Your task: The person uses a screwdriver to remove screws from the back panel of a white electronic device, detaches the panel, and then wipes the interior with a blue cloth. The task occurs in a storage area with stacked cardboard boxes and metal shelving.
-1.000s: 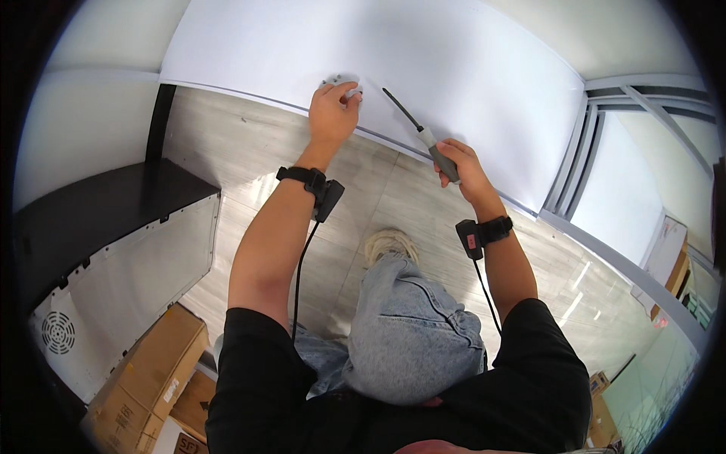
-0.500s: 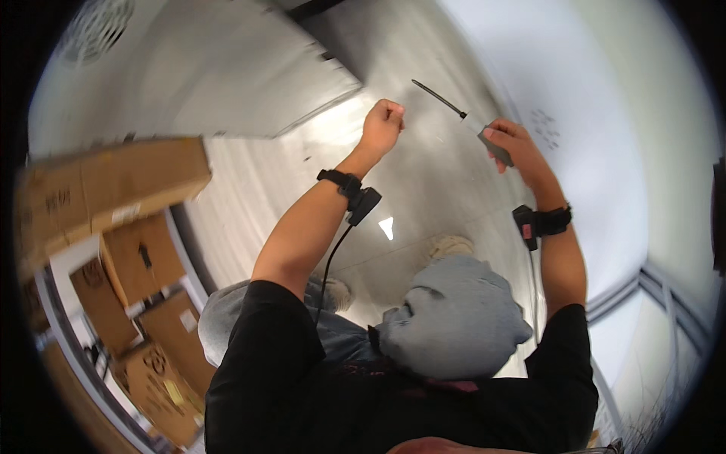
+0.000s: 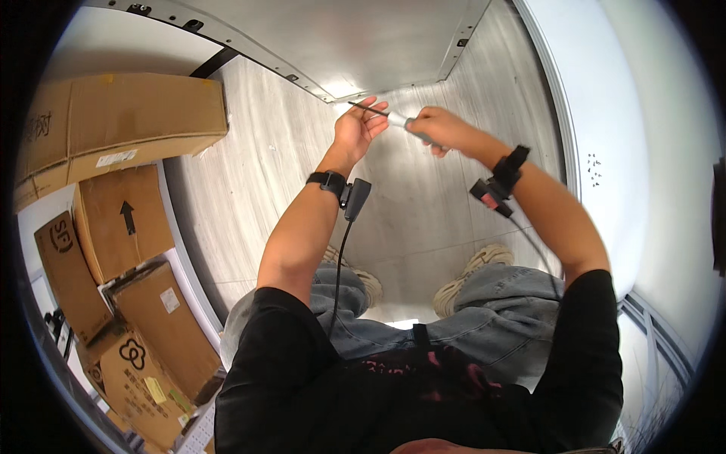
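A screwdriver [image 3: 398, 119] with a grey handle, a pale collar and a thin dark shaft is gripped in my right hand [image 3: 446, 130]. Its shaft points left and slightly away from me, passing over the fingers of my left hand [image 3: 358, 133]. That hand is open, palm turned up, fingers spread; whether the shaft touches them I cannot tell. Just beyond both hands stands a large grey metal panel [image 3: 363, 45] with small holes and dark fittings along its edges. The tip of the screwdriver lies close to the panel's lower edge as seen here.
Cardboard boxes are stacked at the left: a long one [image 3: 151, 117] on top, one with a black arrow [image 3: 125, 219], and several below. A white wall [image 3: 628, 151] runs along the right. My shoes [image 3: 476, 276] rest on the pale wood-look floor [image 3: 408, 204].
The screwdriver has moved left and its shaft now crosses my left hand, whose curled fingers have opened. My view has shifted, so the metal panel now fills the top middle.
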### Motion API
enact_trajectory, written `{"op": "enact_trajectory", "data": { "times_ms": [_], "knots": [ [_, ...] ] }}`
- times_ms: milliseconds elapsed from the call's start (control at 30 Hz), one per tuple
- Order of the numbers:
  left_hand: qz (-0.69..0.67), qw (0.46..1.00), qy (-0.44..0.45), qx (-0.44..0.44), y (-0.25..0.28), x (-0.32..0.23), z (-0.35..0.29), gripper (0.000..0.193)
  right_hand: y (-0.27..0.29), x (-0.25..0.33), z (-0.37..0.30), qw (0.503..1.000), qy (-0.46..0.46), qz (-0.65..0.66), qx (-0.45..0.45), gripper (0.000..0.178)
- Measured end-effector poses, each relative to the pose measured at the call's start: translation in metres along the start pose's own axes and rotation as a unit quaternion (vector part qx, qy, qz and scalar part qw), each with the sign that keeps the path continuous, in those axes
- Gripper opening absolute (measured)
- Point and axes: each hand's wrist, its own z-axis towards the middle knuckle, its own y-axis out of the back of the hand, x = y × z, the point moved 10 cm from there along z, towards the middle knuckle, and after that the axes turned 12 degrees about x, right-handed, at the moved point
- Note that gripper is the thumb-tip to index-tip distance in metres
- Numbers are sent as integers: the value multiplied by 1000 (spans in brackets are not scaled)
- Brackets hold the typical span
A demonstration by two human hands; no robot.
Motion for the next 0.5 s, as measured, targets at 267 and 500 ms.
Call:
{"op": "enact_trajectory", "data": {
  "times_ms": [267,500],
  "knots": [
    [67,992,72,-81,103,-12,8,33,-113,-51,86,946,11,323,41,35],
    [178,972,96,-117,150,-19,23,30,-172,-71,126,888,26,458,-11,41]
  ]
}}
